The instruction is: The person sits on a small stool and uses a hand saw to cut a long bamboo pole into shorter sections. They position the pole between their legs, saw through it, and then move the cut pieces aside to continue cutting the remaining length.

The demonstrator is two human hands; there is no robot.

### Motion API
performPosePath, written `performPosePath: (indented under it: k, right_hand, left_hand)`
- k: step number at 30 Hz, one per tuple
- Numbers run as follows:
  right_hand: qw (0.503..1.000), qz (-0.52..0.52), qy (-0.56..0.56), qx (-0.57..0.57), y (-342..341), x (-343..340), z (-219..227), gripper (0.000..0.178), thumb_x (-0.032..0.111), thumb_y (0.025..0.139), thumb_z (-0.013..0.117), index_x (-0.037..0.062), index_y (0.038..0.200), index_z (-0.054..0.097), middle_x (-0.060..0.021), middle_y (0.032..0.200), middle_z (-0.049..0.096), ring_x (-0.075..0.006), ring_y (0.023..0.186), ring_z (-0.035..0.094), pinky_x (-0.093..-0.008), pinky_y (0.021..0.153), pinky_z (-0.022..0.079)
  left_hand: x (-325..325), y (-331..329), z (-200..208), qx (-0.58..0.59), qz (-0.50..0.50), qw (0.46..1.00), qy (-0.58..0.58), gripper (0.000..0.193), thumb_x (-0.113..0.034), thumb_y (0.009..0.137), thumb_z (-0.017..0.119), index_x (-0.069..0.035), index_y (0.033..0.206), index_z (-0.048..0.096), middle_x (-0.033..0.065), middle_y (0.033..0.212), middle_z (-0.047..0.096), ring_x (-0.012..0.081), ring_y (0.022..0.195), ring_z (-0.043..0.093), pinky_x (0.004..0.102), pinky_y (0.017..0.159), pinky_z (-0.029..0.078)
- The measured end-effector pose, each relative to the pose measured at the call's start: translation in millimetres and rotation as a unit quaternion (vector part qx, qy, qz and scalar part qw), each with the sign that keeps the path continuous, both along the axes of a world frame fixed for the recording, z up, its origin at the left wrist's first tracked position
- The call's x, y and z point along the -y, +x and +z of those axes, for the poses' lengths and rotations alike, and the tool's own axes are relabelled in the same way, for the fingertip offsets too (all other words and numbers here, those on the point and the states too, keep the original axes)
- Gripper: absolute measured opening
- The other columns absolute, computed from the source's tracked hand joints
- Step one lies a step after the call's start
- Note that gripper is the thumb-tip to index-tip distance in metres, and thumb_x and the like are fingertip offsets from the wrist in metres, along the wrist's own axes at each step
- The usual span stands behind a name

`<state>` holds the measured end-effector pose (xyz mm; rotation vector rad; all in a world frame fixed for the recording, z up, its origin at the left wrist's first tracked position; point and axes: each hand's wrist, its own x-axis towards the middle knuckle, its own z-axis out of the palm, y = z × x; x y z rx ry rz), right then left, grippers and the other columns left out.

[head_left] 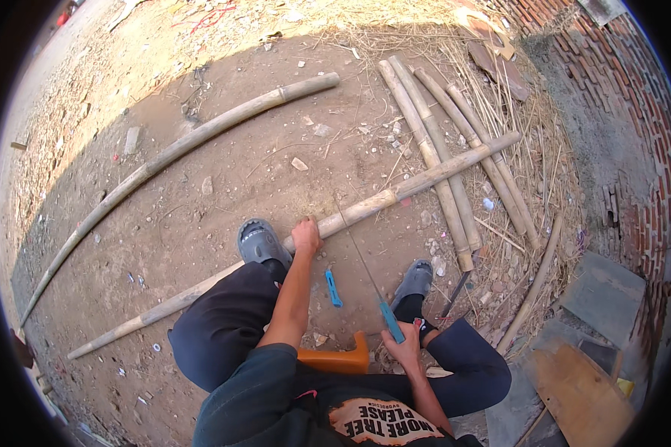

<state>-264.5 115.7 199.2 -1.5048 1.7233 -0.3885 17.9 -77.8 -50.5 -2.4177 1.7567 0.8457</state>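
A long bamboo pole [425,179] lies slantwise across the ground, passing by my left shoe. My left hand [306,235] is closed over it near the middle. In my right hand [405,344] is a hand saw, gripped by its teal handle [392,322]. The thin saw blade [365,264] reaches away from me and crosses the pole just right of my left hand. Whether its teeth have cut into the bamboo is too small to tell. A blue utility knife [333,289] lies on the dirt between my feet.
Several shorter bamboo poles [427,134] lie to the right, some beneath the long pole's far end. Another long, curved pole [156,160] lies on the left. An orange plastic stool [337,360] is beneath me. Boards [602,294] and a brick wall [626,112] stand at right.
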Motion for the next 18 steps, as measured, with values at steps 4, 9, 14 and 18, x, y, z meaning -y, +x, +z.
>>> performPosePath:
  k: [4, 9, 14, 18]
  right_hand:
    - [1.0, -0.014, 0.005, -0.013, -10, -9, 32, 0.029, 0.011, 0.075, 0.072, -0.0017, 0.06, 0.051, -0.0085, 0.05, 0.047, -0.0139, 0.046, 0.049, -0.0345, 0.049, 0.039]
    - [0.999, 0.021, -0.03, 0.007, 13, 39, -22, 0.03, 0.011, 0.076, 0.071, -0.0013, 0.058, 0.05, -0.0077, 0.049, 0.044, -0.0131, 0.046, 0.046, -0.035, 0.048, 0.036]
    - [0.999, -0.019, 0.039, -0.006, 2, 9, 48, 0.026, 0.011, 0.076, 0.07, -0.0034, 0.062, 0.053, -0.011, 0.05, 0.046, -0.0142, 0.047, 0.049, -0.0353, 0.049, 0.038]
    - [1.0, -0.01, 0.024, -0.005, 17, -7, 72, 0.023, 0.012, 0.077, 0.07, -0.0032, 0.065, 0.057, -0.0143, 0.052, 0.049, -0.0198, 0.046, 0.052, -0.0374, 0.051, 0.041]
  left_hand:
    - [-4, -2, 5, -0.01, -0.009, 1.0, -0.003, 0.048, -0.01, 0.068, 0.08, -0.008, 0.113, 0.064, 0.0138, 0.118, 0.067, 0.0321, 0.113, 0.066, 0.0434, 0.09, 0.058]
    - [2, 0, 1, -0.021, -0.009, 1.0, 0.003, 0.06, -0.014, 0.06, 0.086, -0.007, 0.115, 0.063, 0.0139, 0.116, 0.067, 0.0343, 0.112, 0.067, 0.0459, 0.091, 0.058]
    - [3, -5, 17, -0.022, -0.007, 0.999, 0.034, 0.055, -0.013, 0.066, 0.083, -0.009, 0.118, 0.063, 0.0126, 0.122, 0.066, 0.032, 0.116, 0.065, 0.0437, 0.093, 0.058]
    - [4, -2, 11, -0.012, -0.006, 0.999, 0.05, 0.057, -0.014, 0.067, 0.083, -0.009, 0.12, 0.061, 0.0124, 0.124, 0.065, 0.032, 0.116, 0.065, 0.0439, 0.093, 0.058]
